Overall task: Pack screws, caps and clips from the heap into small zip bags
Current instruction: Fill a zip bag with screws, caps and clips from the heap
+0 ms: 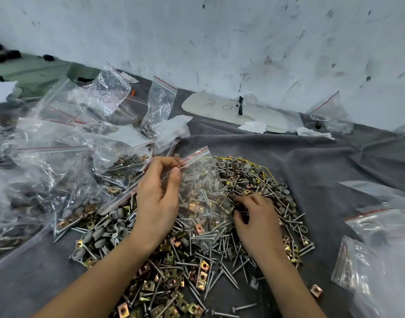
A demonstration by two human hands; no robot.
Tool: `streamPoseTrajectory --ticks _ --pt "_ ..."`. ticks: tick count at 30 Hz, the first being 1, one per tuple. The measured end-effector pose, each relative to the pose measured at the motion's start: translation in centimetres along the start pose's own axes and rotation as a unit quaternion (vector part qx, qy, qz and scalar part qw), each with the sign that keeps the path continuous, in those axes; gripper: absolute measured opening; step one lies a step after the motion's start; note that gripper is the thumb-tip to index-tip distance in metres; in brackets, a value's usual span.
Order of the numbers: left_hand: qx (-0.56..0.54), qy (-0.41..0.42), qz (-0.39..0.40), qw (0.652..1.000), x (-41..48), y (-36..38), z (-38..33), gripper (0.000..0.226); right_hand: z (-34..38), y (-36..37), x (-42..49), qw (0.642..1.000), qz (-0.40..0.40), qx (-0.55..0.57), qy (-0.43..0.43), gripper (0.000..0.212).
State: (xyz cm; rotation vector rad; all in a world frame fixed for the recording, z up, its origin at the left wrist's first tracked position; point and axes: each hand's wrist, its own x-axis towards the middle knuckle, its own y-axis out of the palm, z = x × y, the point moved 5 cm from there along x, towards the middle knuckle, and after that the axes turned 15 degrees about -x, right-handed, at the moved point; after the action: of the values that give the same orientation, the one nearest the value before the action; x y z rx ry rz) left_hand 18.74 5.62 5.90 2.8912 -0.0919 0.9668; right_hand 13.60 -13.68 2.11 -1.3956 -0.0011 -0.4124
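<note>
Fingertips of the right hand [254, 216] are buried among the screws [222, 239] of the heap [185, 271]; cannot tell whether they pinch a piece. The zip bag [201, 187] in the left hand [159, 191] is clear plastic over the heap, so parts inside cannot be told from parts beneath. Both forearms and the heap's near side are cut by the bottom edge. The filled bags [36, 180] are blurred and cut by the left edge. The loose bags [380, 226] are blurred and cut by the right edge. Writing on the pale card [220, 109] is too small to read. The dark objects [2, 53] at far left are unidentifiable.

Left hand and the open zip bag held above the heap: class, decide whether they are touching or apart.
Touching. The head view shows the left hand pinching the zip bag near its red-striped mouth, with the plastic held between thumb and fingers.
</note>
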Motion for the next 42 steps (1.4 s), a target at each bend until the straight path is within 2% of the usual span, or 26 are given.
streamPoseTrajectory --ticks 6,10,13,17,20,24,29,34,42 --pt "0.014 -0.001 -0.005 1.000 -0.1 -0.2 0.9 0.012 -0.3 0.1 0.1 1.000 -0.002 -0.015 0.006 0.016" --pt "-0.010 0.004 -0.008 1.000 -0.1 -0.2 0.7 0.010 -0.5 -0.1 0.0 0.999 -0.023 0.022 0.008 0.010" --pt "-0.002 0.019 -0.006 1.000 -0.2 -0.1 0.2 0.013 -0.8 -0.7 -0.2 0.995 -0.073 0.068 0.025 0.015" --pt "-0.013 0.000 -0.009 1.000 -0.2 -0.1 0.4 0.009 -1.5 -1.8 -0.5 0.975 -0.152 0.152 0.060 0.028" --pt "-0.011 -0.005 -0.015 1.000 -0.2 -0.1 0.5 0.010 -1.8 -2.2 -0.7 0.964 -0.188 0.177 0.066 0.031" --pt "-0.020 -0.012 -0.007 1.000 -0.2 0.0 0.6 0.013 -2.1 -2.0 -0.6 0.963 -0.176 0.191 0.073 0.027" --pt "-0.013 0.011 0.006 1.000 -0.2 0.2 0.2 0.021 -1.9 -2.4 -0.7 0.960 -0.202 0.188 0.052 0.014" --pt "-0.006 0.014 0.005 1.000 -0.2 0.1 0.3 0.021 -1.8 -2.5 -0.9 0.951 -0.216 0.216 0.045 0.019" --pt "-0.008 0.013 0.009 1.000 -0.2 0.1 0.2 0.009 -2.4 -1.6 -0.8 0.914 -0.153 0.360 0.104 0.040"
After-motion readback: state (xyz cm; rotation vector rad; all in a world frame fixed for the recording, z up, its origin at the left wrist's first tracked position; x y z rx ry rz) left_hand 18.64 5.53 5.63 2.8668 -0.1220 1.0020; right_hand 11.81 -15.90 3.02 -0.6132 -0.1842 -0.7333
